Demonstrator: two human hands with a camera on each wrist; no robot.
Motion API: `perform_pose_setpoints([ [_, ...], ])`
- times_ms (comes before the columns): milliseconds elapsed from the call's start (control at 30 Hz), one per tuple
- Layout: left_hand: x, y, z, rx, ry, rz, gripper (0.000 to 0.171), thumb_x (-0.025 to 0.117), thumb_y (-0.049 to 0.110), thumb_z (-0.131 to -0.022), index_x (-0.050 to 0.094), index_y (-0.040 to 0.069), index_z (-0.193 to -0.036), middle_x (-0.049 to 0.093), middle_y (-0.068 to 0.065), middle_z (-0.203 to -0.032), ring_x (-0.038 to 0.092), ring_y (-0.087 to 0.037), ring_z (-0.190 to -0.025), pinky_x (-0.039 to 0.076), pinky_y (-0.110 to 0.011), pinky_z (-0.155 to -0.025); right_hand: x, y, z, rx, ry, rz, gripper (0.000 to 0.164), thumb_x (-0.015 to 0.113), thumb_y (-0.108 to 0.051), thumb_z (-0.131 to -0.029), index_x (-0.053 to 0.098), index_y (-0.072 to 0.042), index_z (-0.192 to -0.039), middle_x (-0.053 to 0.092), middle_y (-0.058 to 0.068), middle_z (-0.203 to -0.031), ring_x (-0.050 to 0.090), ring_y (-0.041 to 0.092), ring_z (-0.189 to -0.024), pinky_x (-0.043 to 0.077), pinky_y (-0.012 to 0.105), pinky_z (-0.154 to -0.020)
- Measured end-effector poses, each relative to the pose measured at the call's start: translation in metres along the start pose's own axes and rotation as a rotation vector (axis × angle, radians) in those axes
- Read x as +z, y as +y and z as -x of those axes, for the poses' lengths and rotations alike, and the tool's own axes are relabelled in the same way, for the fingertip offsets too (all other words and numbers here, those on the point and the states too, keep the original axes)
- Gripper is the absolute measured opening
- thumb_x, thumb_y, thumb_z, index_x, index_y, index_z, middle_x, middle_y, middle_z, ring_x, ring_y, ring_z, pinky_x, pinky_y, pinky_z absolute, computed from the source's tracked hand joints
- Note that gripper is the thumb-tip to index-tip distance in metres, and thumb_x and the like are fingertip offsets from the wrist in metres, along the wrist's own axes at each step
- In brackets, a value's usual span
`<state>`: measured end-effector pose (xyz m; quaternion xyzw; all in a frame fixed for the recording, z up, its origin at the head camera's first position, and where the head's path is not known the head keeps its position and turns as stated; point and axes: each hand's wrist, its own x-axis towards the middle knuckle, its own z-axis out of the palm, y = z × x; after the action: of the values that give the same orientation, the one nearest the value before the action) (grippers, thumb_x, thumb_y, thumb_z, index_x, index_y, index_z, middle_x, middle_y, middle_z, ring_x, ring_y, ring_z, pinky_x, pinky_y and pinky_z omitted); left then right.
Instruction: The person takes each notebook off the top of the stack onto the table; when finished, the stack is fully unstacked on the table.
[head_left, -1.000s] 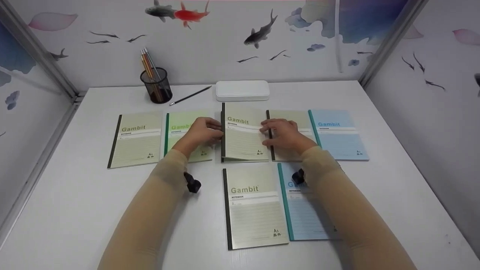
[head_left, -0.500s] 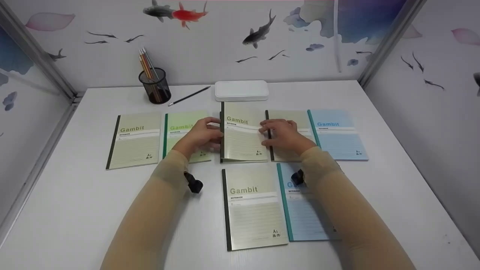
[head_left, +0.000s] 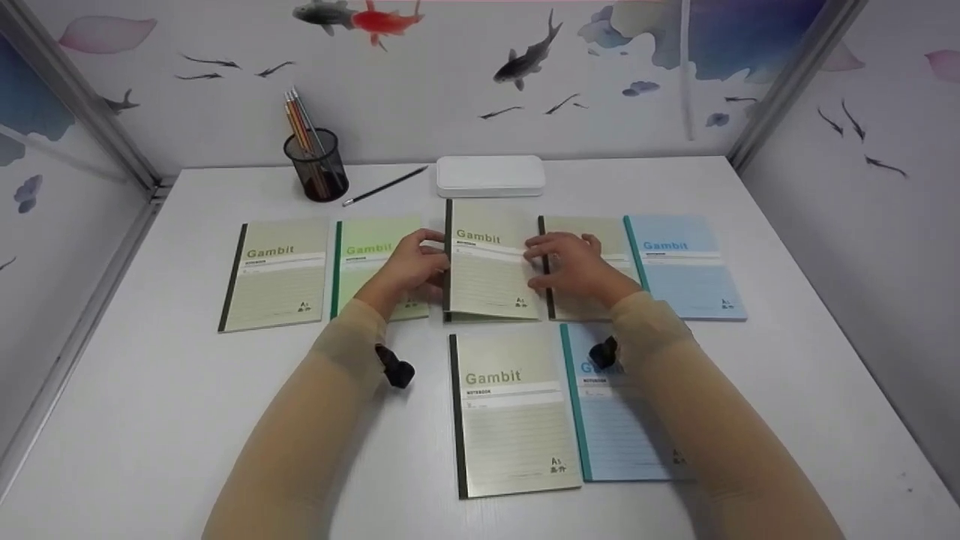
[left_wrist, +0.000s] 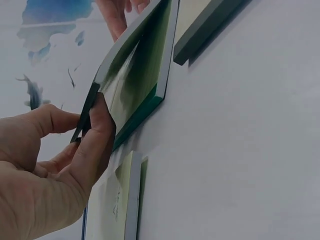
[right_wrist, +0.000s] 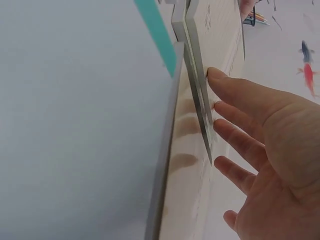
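A pale olive Gambit notebook [head_left: 489, 274] with a dark spine lies over another notebook, its spine side raised and its cover bowed. My left hand [head_left: 411, 264] pinches the dark spine between thumb and fingers. In the left wrist view, the lower notebook's green spine [left_wrist: 142, 115] shows beneath the lifted one. My right hand [head_left: 576, 264] touches the right edge of the upper notebook with extended fingertips, above another olive notebook [head_left: 600, 229]. The right wrist view shows its thumb and fingers [right_wrist: 240, 137] along that edge, not curled round it.
An olive notebook [head_left: 279, 277] and a green notebook [head_left: 375, 232] lie left; a blue notebook [head_left: 686, 262] lies right. Nearer are another olive notebook [head_left: 517, 427] and a blue one [head_left: 626, 435]. Behind stand a pencil cup [head_left: 319, 169], loose pencil [head_left: 386, 185] and white case [head_left: 490, 176].
The spine side of the upper notebook has risen slightly in my left hand. My right hand stays at its right edge. The head view has shifted a little.
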<state>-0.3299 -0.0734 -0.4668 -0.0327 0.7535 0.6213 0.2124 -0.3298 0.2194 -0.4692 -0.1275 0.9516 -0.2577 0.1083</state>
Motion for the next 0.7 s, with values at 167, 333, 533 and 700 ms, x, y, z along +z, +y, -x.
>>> perform_pose_setpoints([
  [167,-0.009,-0.002,0.008,0.001,0.022,0.035,0.056,0.057,0.005,-0.094,0.044,0.013,-0.148,0.067,-0.014,-0.128,0.066,-0.022,-0.086,0.056,-0.034,-0.068,0.003,0.001,0.0,-0.01,-0.014,0.006,0.051,0.084,-0.03,-0.088,0.068,-0.022,-0.136,0.051,-0.007,-0.157,0.036,0.023,-0.153,-0.002,0.057,-0.128],
  [333,-0.024,-0.006,0.022,-0.003,0.025,0.054,0.057,0.058,0.006,-0.094,0.044,0.015,-0.149,0.066,-0.012,-0.13,0.067,-0.021,-0.091,0.057,-0.032,-0.065,0.002,-0.004,0.003,-0.012,-0.052,0.051,0.05,0.084,-0.031,-0.088,0.069,-0.024,-0.135,0.049,-0.007,-0.159,0.028,0.023,-0.157,-0.005,0.058,-0.127],
  [533,-0.042,-0.011,0.05,0.01,0.01,0.099,0.057,0.057,0.004,-0.095,0.043,0.016,-0.149,0.066,-0.011,-0.128,0.07,-0.02,-0.092,0.059,-0.031,-0.067,0.0,-0.009,0.002,-0.045,-0.063,0.118,0.05,0.083,-0.028,-0.089,0.069,-0.021,-0.136,0.048,-0.003,-0.16,0.024,0.027,-0.158,-0.005,0.064,-0.125],
  [700,-0.057,-0.017,0.081,0.025,-0.005,0.104,0.056,0.056,0.003,-0.097,0.042,0.016,-0.15,0.067,-0.008,-0.125,0.07,-0.019,-0.093,0.06,-0.031,-0.067,0.003,-0.01,0.003,-0.008,-0.061,0.096,0.05,0.083,-0.029,-0.089,0.068,-0.024,-0.137,0.045,-0.007,-0.162,0.022,0.024,-0.159,-0.007,0.061,-0.126],
])
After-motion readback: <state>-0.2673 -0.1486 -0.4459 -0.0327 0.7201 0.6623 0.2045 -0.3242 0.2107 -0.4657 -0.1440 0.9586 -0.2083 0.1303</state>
